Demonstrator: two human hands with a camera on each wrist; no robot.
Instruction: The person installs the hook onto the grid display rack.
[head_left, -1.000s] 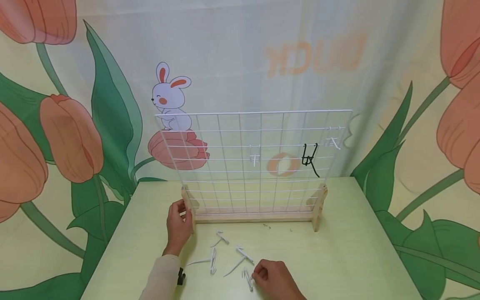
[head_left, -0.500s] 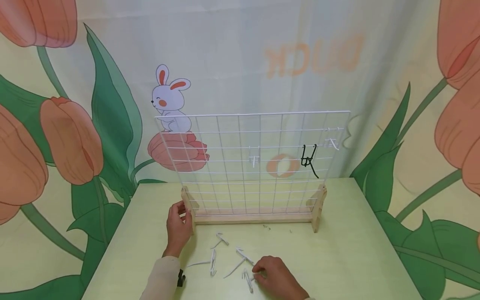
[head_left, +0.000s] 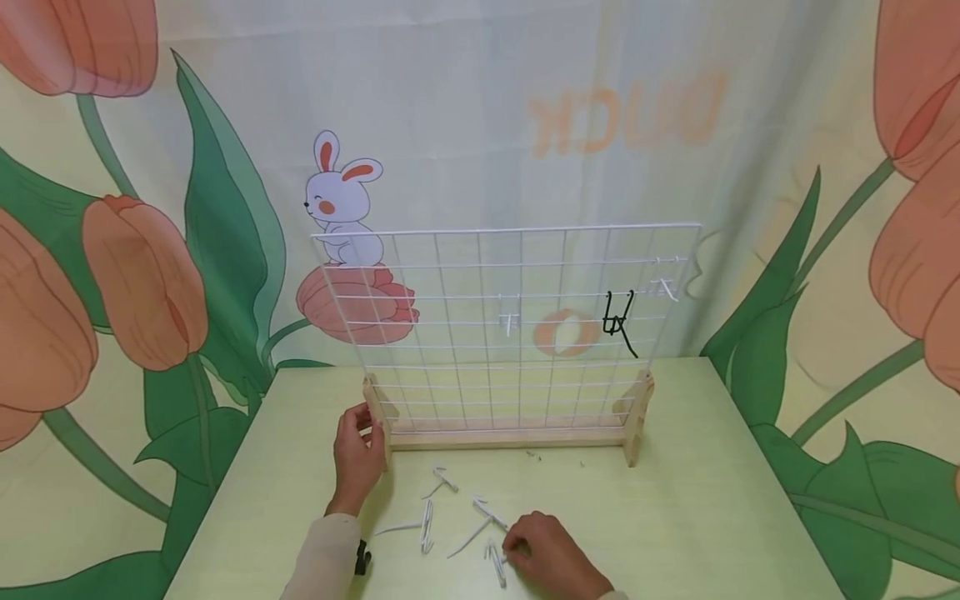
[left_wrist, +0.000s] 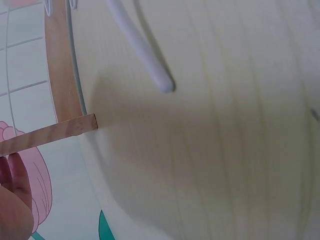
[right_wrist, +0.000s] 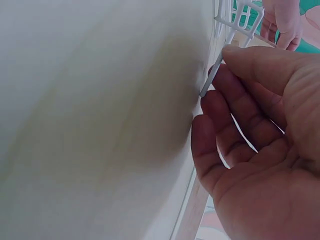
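Observation:
A white wire grid rack (head_left: 480, 321) stands upright on a wooden base (head_left: 510, 438). My left hand (head_left: 357, 454) holds the wooden side piece (left_wrist: 50, 134) at its left end, fingertips against the wood. By the table's front, my right hand (head_left: 547, 550) pinches the prong of a white wire hook (head_left: 496, 562) between thumb and index finger. That prong (right_wrist: 212, 75) shows in the right wrist view, the other fingers loosely bent beneath it. More white hooks lie left of my right hand: one hook (head_left: 487, 521) close by, another hook (head_left: 426, 527), and a third hook (head_left: 442, 480) nearer the rack.
A black hook (head_left: 617, 321) hangs on the right part of the grid. One white hook (head_left: 509, 317) hangs mid-grid and another white hook (head_left: 664, 286) near the upper right corner. Behind the pale table (head_left: 712, 500) is a curtain (head_left: 465, 108) printed with tulips and a rabbit.
My right hand has shifted very slightly at the nearest white hook, its thumb and index finger now forming a clearer ring. My left hand stays at the wooden side piece.

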